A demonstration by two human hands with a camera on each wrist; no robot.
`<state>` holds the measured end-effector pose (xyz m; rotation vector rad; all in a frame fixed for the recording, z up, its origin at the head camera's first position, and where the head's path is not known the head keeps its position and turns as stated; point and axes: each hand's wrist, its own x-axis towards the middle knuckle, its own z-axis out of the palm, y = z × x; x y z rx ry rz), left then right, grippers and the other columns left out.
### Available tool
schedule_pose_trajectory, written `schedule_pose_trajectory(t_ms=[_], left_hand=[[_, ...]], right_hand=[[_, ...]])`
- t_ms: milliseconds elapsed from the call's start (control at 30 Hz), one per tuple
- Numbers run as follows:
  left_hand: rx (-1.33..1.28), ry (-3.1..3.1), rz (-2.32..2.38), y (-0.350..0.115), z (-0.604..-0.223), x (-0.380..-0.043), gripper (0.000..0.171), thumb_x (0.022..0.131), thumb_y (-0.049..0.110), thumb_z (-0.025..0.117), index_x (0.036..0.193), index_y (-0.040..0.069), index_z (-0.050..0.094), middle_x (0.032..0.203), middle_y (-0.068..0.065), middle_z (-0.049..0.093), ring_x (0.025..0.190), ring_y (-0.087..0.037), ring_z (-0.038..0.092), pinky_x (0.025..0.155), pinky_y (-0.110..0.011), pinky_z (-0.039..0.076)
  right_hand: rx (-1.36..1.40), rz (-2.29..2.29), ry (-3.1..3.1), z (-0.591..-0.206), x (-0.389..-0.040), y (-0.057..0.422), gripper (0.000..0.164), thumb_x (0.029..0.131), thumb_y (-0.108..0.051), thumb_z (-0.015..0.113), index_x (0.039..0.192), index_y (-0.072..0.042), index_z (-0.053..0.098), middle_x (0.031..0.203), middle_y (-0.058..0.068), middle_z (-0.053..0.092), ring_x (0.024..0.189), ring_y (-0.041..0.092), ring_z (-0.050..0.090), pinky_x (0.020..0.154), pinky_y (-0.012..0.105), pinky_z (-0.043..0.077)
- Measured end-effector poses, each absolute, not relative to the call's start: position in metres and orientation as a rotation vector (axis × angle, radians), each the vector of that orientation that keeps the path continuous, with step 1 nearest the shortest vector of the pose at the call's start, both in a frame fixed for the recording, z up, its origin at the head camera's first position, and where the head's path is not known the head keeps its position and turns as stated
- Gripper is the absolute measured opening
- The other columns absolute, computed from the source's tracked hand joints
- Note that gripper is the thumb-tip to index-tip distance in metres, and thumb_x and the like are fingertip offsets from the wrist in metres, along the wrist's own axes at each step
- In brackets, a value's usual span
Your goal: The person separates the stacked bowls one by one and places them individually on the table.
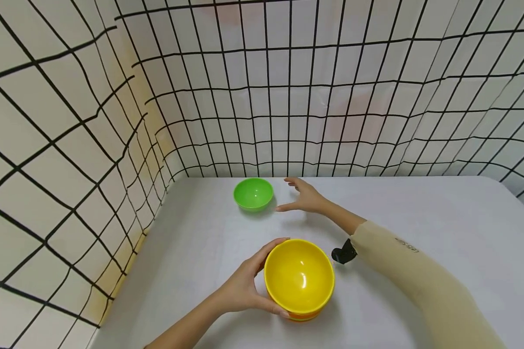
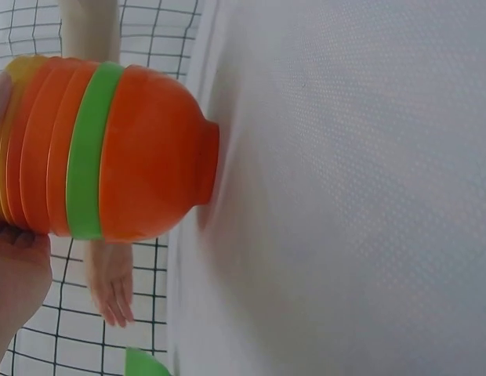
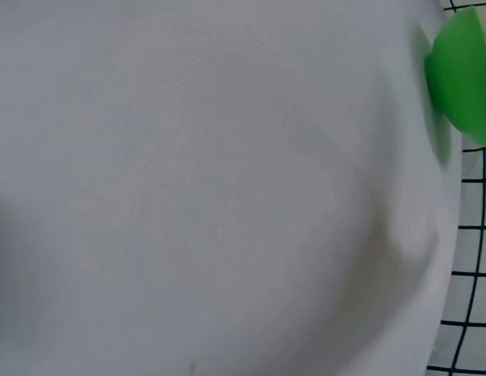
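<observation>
A stack of nested bowls, orange with one green band and a yellow bowl on top, stands upright on the white table. My left hand grips its upper side, thumb near and fingers far. Farther back a single green bowl sits on the table. Just to its right is my right hand, thumb and fingers spread apart, holding nothing and not touching the bowl. In the right wrist view the green bowl shows at the upper right; the right hand itself is out of that view.
The white table ends at the back and left against white walls covered with black wire grid. A small black object shows beside the right sleeve, right of the stack.
</observation>
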<state>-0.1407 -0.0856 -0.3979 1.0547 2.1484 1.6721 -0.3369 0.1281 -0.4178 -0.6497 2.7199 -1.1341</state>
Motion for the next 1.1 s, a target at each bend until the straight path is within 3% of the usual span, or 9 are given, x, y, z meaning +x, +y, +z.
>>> schedule_pose_trajectory(t_ms=[333,533,700,900,1100], left_hand=[[1.033,2.166,1.676,-0.087,-0.398,-0.139,0.106,0.061,0.028,0.087,0.146,0.022,0.024,0.144,0.010,0.036,0.130,-0.013,0.037,0.109,-0.035,0.033],[1.045,2.177,1.686,-0.085,-0.398,-0.138,0.107,0.059,0.028,0.088,0.145,0.023,0.024,0.145,0.009,0.035,0.130,-0.014,0.037,0.109,-0.035,0.033],[1.052,2.167,1.678,-0.084,-0.397,-0.138,0.106,0.061,0.030,0.087,0.145,0.026,0.024,0.145,0.009,0.034,0.131,-0.013,0.036,0.109,-0.036,0.033],[1.098,2.182,1.676,-0.084,-0.398,-0.138,0.106,0.061,0.027,0.087,0.145,0.023,0.023,0.145,0.006,0.035,0.130,-0.016,0.038,0.109,-0.037,0.034],[1.102,2.184,1.683,-0.083,-0.385,-0.133,0.103,0.063,0.024,0.086,0.145,0.016,0.025,0.144,0.000,0.037,0.129,-0.017,0.039,0.108,-0.037,0.035]], right_hand=[[-0.787,-1.386,2.569,-0.391,-0.296,0.154,0.068,0.079,-0.035,0.072,0.133,-0.009,0.041,0.137,0.009,0.044,0.128,0.022,0.041,0.109,0.036,0.032],[-0.866,-1.528,2.457,-0.385,-0.260,0.155,0.049,0.089,-0.027,0.061,0.131,-0.006,0.045,0.134,0.014,0.047,0.125,0.026,0.045,0.106,0.039,0.036],[-0.876,-1.553,2.400,-0.388,-0.234,0.159,0.041,0.097,-0.025,0.047,0.134,-0.008,0.043,0.136,0.010,0.047,0.127,0.027,0.043,0.102,0.044,0.040],[-0.937,-1.603,2.357,-0.389,-0.209,0.165,0.036,0.098,-0.016,0.042,0.133,-0.008,0.044,0.135,0.008,0.048,0.124,0.028,0.045,0.102,0.043,0.041],[-0.986,-1.720,2.280,-0.386,-0.187,0.169,0.035,0.095,-0.005,0.040,0.129,-0.003,0.047,0.130,0.017,0.050,0.119,0.020,0.050,0.102,0.027,0.040]])
